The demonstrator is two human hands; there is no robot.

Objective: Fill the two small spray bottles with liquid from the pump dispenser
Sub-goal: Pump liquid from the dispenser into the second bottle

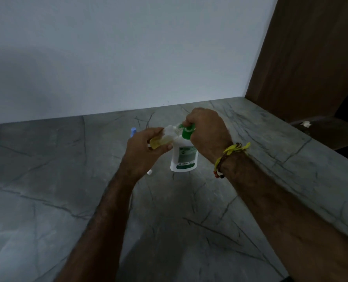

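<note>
The pump dispenser [184,154] stands on the table [47,180], near the middle and well before the wall [128,47] behind it. The left hand [146,147] holds a small spray bottle [163,138] tilted just left of the dispenser, its mouth up against the pump head [187,132], on which the right hand [205,129] rests from the right. A second small bottle [133,132] stands on the table behind the left hand, partly hidden; a panel [311,58] rises at the table's right end.

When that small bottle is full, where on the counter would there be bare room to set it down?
Bare counter lies left of the left hand, and more in front between the forearms. It is crowded around the pump dispenser, with the blue cap behind and a small white piece beside it.
</note>
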